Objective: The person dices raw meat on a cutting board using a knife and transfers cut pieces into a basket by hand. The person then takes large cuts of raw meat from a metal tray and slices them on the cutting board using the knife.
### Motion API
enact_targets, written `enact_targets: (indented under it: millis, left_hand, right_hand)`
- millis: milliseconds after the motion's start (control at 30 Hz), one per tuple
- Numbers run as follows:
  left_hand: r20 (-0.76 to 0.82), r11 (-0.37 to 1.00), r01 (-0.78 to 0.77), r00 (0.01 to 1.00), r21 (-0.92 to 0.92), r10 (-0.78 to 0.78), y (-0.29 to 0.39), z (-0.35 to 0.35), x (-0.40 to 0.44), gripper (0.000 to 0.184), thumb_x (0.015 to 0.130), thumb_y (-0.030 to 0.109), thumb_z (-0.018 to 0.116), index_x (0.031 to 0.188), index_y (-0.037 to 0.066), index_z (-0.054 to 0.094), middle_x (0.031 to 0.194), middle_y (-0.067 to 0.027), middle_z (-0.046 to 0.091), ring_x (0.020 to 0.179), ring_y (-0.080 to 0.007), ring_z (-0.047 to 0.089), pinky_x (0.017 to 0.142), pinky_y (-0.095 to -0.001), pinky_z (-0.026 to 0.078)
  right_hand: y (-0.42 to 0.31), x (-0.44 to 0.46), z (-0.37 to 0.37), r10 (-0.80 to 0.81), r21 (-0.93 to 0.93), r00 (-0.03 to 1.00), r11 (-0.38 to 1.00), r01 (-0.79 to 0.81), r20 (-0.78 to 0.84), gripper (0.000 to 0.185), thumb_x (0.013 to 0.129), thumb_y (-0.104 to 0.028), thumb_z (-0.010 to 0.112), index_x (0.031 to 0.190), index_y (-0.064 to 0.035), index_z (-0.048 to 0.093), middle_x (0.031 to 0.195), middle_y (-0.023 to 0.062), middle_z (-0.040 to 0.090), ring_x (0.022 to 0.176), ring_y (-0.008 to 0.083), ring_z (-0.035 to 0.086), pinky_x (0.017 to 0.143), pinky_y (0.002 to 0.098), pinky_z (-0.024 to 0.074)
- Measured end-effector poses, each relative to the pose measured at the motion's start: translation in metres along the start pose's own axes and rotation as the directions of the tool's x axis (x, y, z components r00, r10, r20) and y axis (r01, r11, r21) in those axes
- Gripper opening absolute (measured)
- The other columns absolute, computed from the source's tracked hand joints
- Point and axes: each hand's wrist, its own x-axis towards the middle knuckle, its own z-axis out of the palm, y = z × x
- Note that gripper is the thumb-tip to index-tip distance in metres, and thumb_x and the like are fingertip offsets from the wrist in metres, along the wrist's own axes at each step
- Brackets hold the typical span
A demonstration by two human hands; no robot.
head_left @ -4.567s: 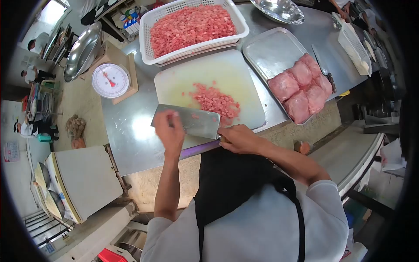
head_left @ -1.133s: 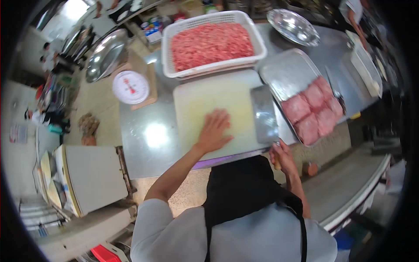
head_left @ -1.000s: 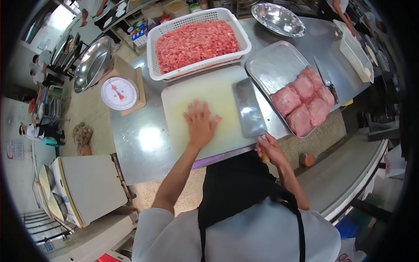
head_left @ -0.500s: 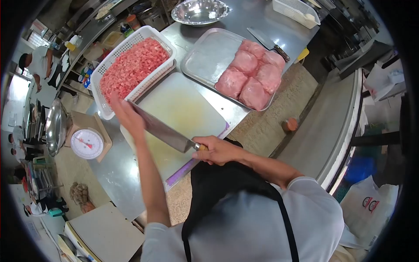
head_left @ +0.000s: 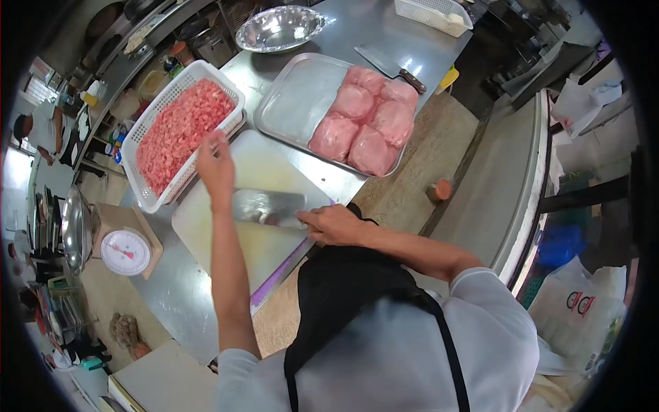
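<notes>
My right hand (head_left: 334, 225) is closed round the handle of a broad cleaver (head_left: 268, 206), whose blade lies flat over the white cutting board (head_left: 264, 254). My left hand (head_left: 216, 165) is raised above the board's far edge, beside the white basket, with its fingers curled; whether anything is between them is hard to see. Diced pink meat (head_left: 182, 134) fills the basket (head_left: 149, 196). Right of the board, a metal tray (head_left: 292, 89) bears several large pieces of raw meat (head_left: 371, 117) on its right side.
A knife (head_left: 391, 69) lies behind the tray. Farther back are a metal bowl (head_left: 280, 29) and a white basket (head_left: 439, 17). A dial scale (head_left: 125, 252) with a metal pan (head_left: 77, 220) stands at the left. Another person (head_left: 42, 127) is at the far left.
The diced meat is gone from the board. My left hand has moved from flat on the board to beside the basket, and the cleaver has tilted flatter. The view has turned right.
</notes>
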Motion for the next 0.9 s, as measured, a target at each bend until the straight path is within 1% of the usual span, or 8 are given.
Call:
enact_targets:
  millis: [67, 233, 367, 467, 567, 633, 733, 900]
  left_hand:
    - [0.077, 0.995, -0.065, 0.995, -0.072, 0.07, 0.023, 0.02, -0.032, 0.022, 0.103, 0.02, 0.064, 0.114, 0.002, 0.072, 0.105, -0.0106, 0.076, 0.096, -0.0196, 0.068, 0.09, -0.035, 0.052]
    - [0.294, 0.958, 0.257, 0.932, -0.129, -0.211, 0.05, 0.053, -0.107, 0.02, 0.101, 0.015, 0.064, 0.11, -0.001, 0.072, 0.105, -0.0168, 0.075, 0.099, -0.0278, 0.071, 0.091, -0.039, 0.053]
    - [0.382, 0.953, 0.285, 0.896, -0.098, -0.229, 0.062, 0.117, -0.137, 0.025, 0.1, 0.015, 0.065, 0.117, -0.003, 0.071, 0.12, -0.0219, 0.071, 0.113, -0.0357, 0.067, 0.1, -0.0432, 0.05]
    - [0.305, 0.992, -0.125, 0.946, 0.034, 0.109, 0.087, 0.178, -0.136, 0.039, 0.1, 0.02, 0.063, 0.133, -0.001, 0.066, 0.141, -0.0247, 0.061, 0.135, -0.0447, 0.053, 0.115, -0.0525, 0.039]
    - [0.367, 0.942, -0.245, 0.918, 0.23, 0.15, 0.097, 0.222, -0.128, 0.051, 0.101, 0.025, 0.06, 0.146, 0.002, 0.057, 0.156, -0.0245, 0.048, 0.148, -0.0494, 0.036, 0.123, -0.0596, 0.024]
    - [0.349, 0.912, -0.225, 0.932, 0.342, 0.1, 0.092, 0.24, -0.114, 0.052, 0.103, 0.026, 0.054, 0.151, 0.005, 0.051, 0.156, -0.0233, 0.047, 0.143, -0.05, 0.04, 0.12, -0.0613, 0.027]
    - [0.328, 0.906, -0.145, 0.944, 0.399, 0.007, 0.088, 0.254, -0.089, 0.046, 0.104, 0.025, 0.05, 0.147, 0.008, 0.055, 0.144, -0.0206, 0.057, 0.126, -0.0452, 0.054, 0.106, -0.0597, 0.04]
    - [0.343, 0.927, -0.088, 0.938, 0.365, -0.045, 0.075, 0.261, -0.066, 0.04, 0.103, 0.026, 0.053, 0.137, 0.007, 0.064, 0.122, -0.0177, 0.067, 0.111, -0.0428, 0.061, 0.093, -0.0563, 0.049]
  right_hand:
    - [0.013, 0.0, 0.002, -0.068, 0.04, 0.997, 0.997, 0.069, -0.038, 0.047, 0.091, -0.019, 0.069, 0.135, -0.0034, 0.062, 0.107, 0.0213, 0.071, 0.104, 0.0403, 0.068, 0.088, 0.0512, 0.0549]
    - [0.07, -0.007, -0.079, -0.093, 0.114, 0.937, 0.984, 0.139, -0.337, 0.042, 0.092, -0.02, 0.073, 0.129, -0.0017, 0.068, 0.114, 0.0228, 0.071, 0.114, 0.0419, 0.065, 0.097, 0.0496, 0.0532]
    - [0.157, -0.008, -0.169, 0.136, 0.146, 0.805, 0.987, -0.063, -0.577, 0.04, 0.092, -0.02, 0.073, 0.126, 0.0014, 0.069, 0.119, 0.0253, 0.07, 0.114, 0.0417, 0.066, 0.098, 0.0492, 0.0527]
    - [0.242, -0.01, -0.216, 0.245, 0.118, 0.684, 0.967, -0.228, -0.687, 0.045, 0.091, -0.02, 0.073, 0.129, 0.0029, 0.066, 0.124, 0.0273, 0.068, 0.113, 0.0416, 0.068, 0.1, 0.0489, 0.0527]
    - [0.336, -0.011, -0.245, 0.365, 0.107, 0.533, 0.885, -0.453, -0.763, 0.048, 0.09, -0.021, 0.073, 0.132, 0.0007, 0.064, 0.124, 0.0274, 0.067, 0.114, 0.0435, 0.067, 0.098, 0.0508, 0.0534]
    - [0.372, -0.016, -0.262, 0.43, 0.104, 0.448, 0.802, -0.588, -0.784, 0.049, 0.088, -0.022, 0.073, 0.133, -0.0023, 0.063, 0.122, 0.028, 0.066, 0.112, 0.0472, 0.065, 0.095, 0.0531, 0.0546]
    - [0.413, -0.015, -0.275, 0.557, 0.154, 0.542, 0.773, -0.616, -0.629, 0.048, 0.087, -0.02, 0.074, 0.129, -0.0023, 0.061, 0.12, 0.0253, 0.066, 0.112, 0.046, 0.065, 0.094, 0.0539, 0.0555]
    - [0.427, -0.011, -0.277, 0.475, -0.018, 0.671, 0.809, -0.588, -0.569, 0.038, 0.084, -0.018, 0.075, 0.115, -0.0008, 0.062, 0.116, 0.0242, 0.066, 0.11, 0.0455, 0.066, 0.092, 0.0529, 0.0571]
